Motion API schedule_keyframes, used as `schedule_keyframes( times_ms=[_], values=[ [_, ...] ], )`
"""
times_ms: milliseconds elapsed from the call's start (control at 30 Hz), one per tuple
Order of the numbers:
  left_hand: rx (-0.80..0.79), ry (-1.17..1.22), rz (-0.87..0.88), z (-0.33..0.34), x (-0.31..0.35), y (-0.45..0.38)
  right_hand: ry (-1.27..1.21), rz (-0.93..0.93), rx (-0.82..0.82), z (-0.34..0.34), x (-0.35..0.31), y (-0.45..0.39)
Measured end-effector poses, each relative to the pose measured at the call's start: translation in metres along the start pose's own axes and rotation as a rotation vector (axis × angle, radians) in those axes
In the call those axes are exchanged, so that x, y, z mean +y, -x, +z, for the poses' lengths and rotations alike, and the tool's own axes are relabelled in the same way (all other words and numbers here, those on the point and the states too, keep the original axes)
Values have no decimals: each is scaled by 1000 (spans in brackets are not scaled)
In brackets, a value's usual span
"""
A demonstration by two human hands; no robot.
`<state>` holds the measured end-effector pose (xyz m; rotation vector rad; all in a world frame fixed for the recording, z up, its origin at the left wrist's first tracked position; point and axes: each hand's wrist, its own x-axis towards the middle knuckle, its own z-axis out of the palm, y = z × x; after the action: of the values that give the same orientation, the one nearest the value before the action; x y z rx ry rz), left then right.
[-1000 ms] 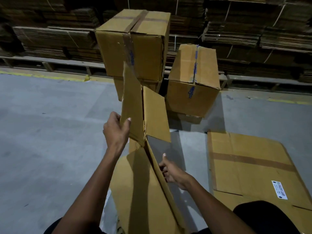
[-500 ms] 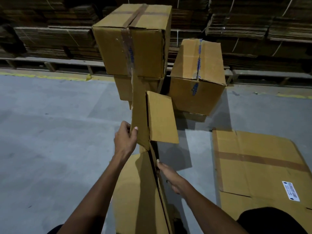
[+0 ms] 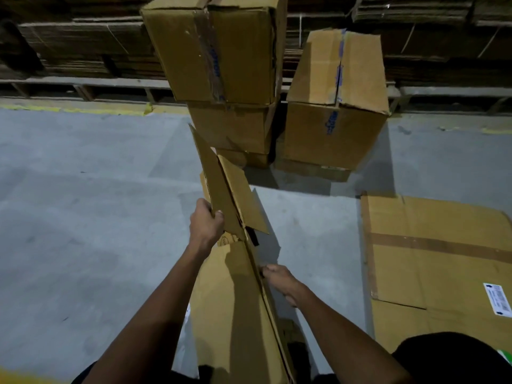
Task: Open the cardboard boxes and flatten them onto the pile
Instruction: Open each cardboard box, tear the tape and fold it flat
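Observation:
I hold a collapsed brown cardboard box [image 3: 235, 300] nearly upright in front of me, its panels pressed almost flat. My left hand [image 3: 205, 224] grips the box's upper flap, fingers curled round its edge. My right hand [image 3: 278, 281] grips the box's right edge lower down, fingers tucked behind the board. On the floor at the right lies the pile of flattened cardboard [image 3: 437, 261], with a white label near its edge.
Taped boxes stand ahead: a tall stack [image 3: 221, 51] in the middle and another box [image 3: 335, 101] to its right. Behind them run pallets loaded with bundled flat cardboard [image 3: 83, 48]. Grey concrete floor [image 3: 83, 217] spreads to the left.
The box has folded flatter and its top flaps have dropped lower and leaned left. My left hand has closed further round the flap; the right hand has shifted down the edge.

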<state>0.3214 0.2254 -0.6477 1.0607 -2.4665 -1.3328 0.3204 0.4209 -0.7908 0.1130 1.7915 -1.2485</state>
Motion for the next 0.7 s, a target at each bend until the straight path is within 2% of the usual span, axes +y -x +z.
schedule_keyframes(
  times_ms=[100,200,367,700],
  values=[
    [5,14,-50,1,-2,-4,11,29,-1,-8,9,-1],
    [8,19,-81,2,-6,-9,1,169,-40,-18,28,-4],
    [-7,-1,-109,6,-9,-16,-91,225,-47,-22,57,-7],
    [-11,-1,-122,8,-11,-22,-149,222,-103,-18,63,-10]
  ],
)
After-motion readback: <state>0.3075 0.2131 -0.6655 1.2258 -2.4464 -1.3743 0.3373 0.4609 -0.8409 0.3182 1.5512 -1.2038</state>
